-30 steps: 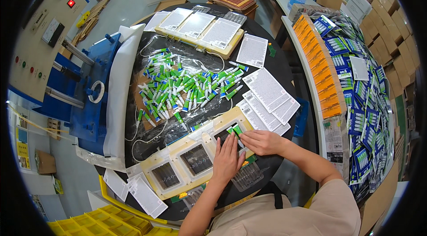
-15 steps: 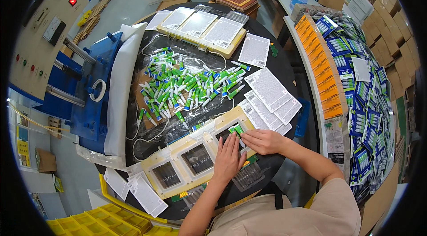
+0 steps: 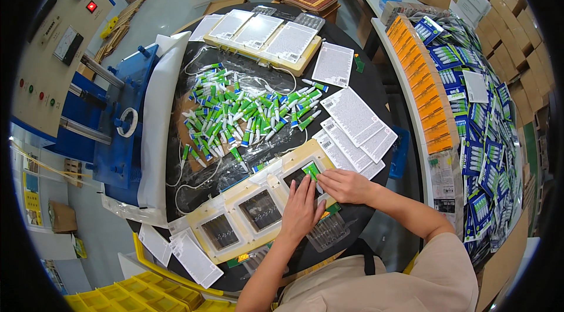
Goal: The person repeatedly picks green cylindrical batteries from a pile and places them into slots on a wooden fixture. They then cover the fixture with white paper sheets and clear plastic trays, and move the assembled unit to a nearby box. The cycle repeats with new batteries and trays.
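A long cream-coloured frame (image 3: 234, 218) with three windows lies across the near side of the round black table. Clear plastic blister trays (image 3: 258, 210) show in its left and middle windows. At the right window is a small green and white glue tube (image 3: 311, 170). My right hand (image 3: 343, 186) pinches at this tube from the right, its fingertips hiding the lower end. My left hand (image 3: 301, 209) lies over the same window with fingers stretched out, their tips beside the tube. What lies under my fingers is hidden. A large heap of similar glue tubes (image 3: 247, 115) spreads beyond the frame.
Printed white cards (image 3: 352, 113) overlap to the right. A second frame (image 3: 302, 65) bearing cards stands at the far side. Loose blister trays (image 3: 329, 232) lie near me. A blue press (image 3: 120, 159) stands left; packed glue cards (image 3: 479, 153) fill a bin at right.
Two green tubes showed side by side at the right window before; now one shows, and my right fingers cover more of that spot. My left hand has hardly moved.
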`<state>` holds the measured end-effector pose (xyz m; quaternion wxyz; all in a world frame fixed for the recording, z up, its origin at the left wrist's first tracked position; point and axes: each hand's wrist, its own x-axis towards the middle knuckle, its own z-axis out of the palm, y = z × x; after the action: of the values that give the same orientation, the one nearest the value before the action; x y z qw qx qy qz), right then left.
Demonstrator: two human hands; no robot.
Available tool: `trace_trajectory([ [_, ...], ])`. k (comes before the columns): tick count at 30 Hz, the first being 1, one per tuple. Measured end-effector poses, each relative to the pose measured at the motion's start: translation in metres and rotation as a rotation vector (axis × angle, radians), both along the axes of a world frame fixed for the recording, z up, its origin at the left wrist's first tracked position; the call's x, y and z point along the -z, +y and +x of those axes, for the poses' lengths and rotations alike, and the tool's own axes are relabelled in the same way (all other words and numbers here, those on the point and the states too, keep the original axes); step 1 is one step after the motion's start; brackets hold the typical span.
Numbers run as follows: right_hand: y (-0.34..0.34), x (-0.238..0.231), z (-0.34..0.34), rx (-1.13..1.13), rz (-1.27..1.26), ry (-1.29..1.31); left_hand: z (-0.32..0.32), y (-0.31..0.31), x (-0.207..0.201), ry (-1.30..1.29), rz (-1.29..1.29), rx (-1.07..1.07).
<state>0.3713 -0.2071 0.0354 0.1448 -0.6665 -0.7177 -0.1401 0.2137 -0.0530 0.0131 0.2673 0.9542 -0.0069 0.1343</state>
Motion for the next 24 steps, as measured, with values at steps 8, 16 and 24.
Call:
trace_trajectory([
  [8, 0.067, 0.015, 0.089, 0.439, 0.128, 0.237, 0.037, 0.068, -0.022, -0.144, -0.032, -0.297],
  [16, 0.061, 0.006, 0.096, 0.519, -0.016, 0.23, 0.135, 0.137, 0.016, 0.068, 0.357, -0.219],
  [24, 0.005, -0.015, -0.055, 0.388, 0.308, 0.428, 0.055, 0.102, -0.015, -0.159, 0.121, -0.323],
])
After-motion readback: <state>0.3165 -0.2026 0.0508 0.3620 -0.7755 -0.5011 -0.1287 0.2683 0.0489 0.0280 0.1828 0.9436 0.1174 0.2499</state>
